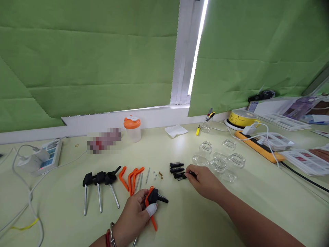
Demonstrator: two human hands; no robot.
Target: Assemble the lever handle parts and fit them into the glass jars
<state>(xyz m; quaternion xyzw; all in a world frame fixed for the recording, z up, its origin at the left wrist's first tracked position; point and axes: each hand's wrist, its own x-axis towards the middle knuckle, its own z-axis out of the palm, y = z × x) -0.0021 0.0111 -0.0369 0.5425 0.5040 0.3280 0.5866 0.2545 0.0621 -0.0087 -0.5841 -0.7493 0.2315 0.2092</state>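
My left hand (137, 212), one finger wrapped in white tape, is closed round a black head with an orange lever (153, 198) near the table's front. My right hand (204, 181) pinches a small black part (185, 175) at the end of a row of black spring pieces (176, 167). To the left lie three black heads on metal rods (99, 181), several loose orange levers (132, 175), thin metal pins (147, 175) and tiny screws (160, 175).
Several clear glass jars (218, 164) stand right of my right hand. An orange-lidded cup (132, 128), a tissue (176, 130), a yellow spool (241, 118), an orange tray (259, 145) and cards sit farther back. A power strip (48, 156) with cables lies at left.
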